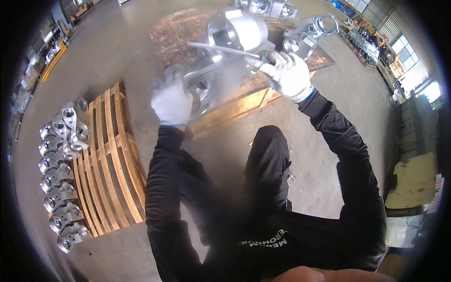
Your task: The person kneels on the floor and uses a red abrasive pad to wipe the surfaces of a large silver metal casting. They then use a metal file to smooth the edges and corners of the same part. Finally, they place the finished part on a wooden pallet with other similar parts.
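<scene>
A silvery machined metal part [206, 96] with round openings lies on a brown wooden board in front of me. My left hand [172, 102], in a white knitted glove, is closed on the left end of this part; its fingertips are partly blurred. In my right hand [287, 75], also gloved in white, is a long thin grey file [221, 49]. It points left, slanting across above the part. Just beyond the file stands a large, shiny metal cylinder [244, 32]. A hazy patch veils the middle of the picture.
Another metal part with a ring end [324, 26] sits at the board's right. The wooden board [171, 35] has a pale timber edge [235, 110] near my knees. A slatted pallet [110, 155] lies on the left, beside a row of similar metal parts [54, 181].
</scene>
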The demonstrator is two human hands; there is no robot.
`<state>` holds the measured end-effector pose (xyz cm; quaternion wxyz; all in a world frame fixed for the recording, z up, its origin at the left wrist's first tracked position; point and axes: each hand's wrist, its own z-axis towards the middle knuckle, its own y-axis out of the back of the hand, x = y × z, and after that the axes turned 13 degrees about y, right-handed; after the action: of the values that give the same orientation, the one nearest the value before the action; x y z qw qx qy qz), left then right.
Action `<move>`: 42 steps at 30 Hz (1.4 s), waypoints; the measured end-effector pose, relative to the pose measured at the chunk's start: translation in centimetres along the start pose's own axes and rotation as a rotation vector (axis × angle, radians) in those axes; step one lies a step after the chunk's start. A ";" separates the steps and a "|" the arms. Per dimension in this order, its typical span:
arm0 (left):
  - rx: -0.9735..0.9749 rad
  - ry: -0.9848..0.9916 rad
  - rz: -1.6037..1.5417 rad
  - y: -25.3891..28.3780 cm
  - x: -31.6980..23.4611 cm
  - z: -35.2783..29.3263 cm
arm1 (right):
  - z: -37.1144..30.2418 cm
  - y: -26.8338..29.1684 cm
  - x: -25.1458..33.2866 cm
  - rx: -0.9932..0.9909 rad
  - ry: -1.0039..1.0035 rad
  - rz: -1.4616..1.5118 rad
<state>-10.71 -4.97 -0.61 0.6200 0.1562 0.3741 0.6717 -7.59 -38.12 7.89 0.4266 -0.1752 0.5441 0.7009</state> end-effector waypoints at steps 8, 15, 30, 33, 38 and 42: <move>0.059 0.023 0.010 0.0 0.0 0.0 | -0.3 -0.7 1.6 -0.097 -0.111 0.152; -0.009 0.017 -0.003 0.1 0.0 0.0 | 0.0 -1.0 3.0 0.023 -0.273 0.219; 0.010 0.000 -0.049 -0.1 0.1 0.2 | 0.0 -4.3 2.5 -0.195 -0.058 0.145; 0.026 0.021 -0.066 -0.2 0.2 0.3 | -0.3 -4.4 2.4 -0.122 -0.078 0.181; 0.080 0.045 0.067 0.0 -0.1 0.3 | -1.2 -5.8 2.7 -0.078 -0.094 0.150; 0.090 0.053 -0.005 0.4 -0.3 0.4 | -1.2 -7.4 3.2 -0.220 -0.076 0.122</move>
<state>-10.67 -5.07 0.01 0.6041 0.1651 0.4206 0.6564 -3.81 -37.62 0.65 0.3816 -0.1608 0.4572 0.7871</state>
